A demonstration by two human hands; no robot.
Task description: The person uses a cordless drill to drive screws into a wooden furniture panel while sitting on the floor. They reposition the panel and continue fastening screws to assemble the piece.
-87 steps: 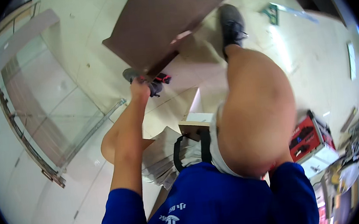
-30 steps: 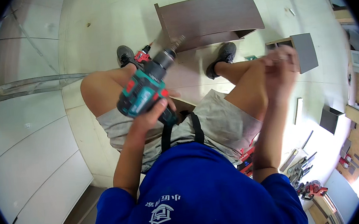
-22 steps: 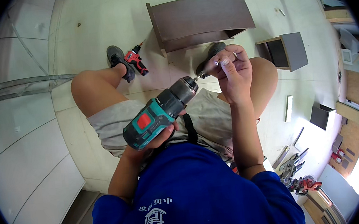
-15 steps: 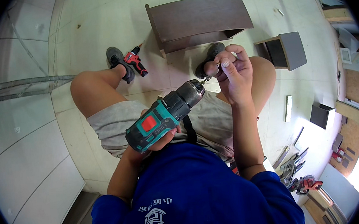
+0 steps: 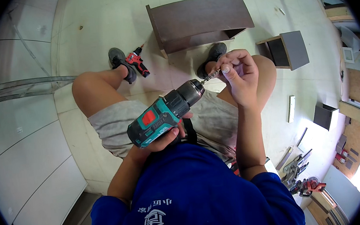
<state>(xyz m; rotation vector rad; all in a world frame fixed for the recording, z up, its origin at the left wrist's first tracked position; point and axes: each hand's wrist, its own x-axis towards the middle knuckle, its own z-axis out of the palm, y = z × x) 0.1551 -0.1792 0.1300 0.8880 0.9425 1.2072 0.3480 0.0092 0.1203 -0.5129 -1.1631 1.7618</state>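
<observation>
Left hand (image 5: 164,141): wrapped round the grip of the teal-and-black drill (image 5: 157,120), mostly under the body; the trigger is hidden, so can't tell if you're pressing it. Drill is held up over your lap, slightly left of centre, tilted, chuck (image 5: 191,92) toward far right.

Right hand (image 5: 242,75): thumb and fingertips pinched on the outer end of the spiral drill bit (image 5: 211,75), hand above your right knee. Bit's inner end is at the chuck. Can't tell how tight the chuck is on it.

Floor (image 5: 90,38) around you: red-and-black drill (image 5: 137,63) lying far left, just beside your left shoe (image 5: 117,58); can't tell if they touch. Dark brown cabinet (image 5: 201,20) far centre, opening visible at its right near corner; your right shoe (image 5: 212,56) is just on its near side. Small grey open box (image 5: 294,50) to the right of the cabinet, well apart from it. White strip (image 5: 291,108) on the right, dark open bin (image 5: 324,116) just beyond it to the right. Red-and-black power tool (image 5: 310,185) near right. Metal frame (image 5: 26,89) on the left, well apart from both hands.
</observation>
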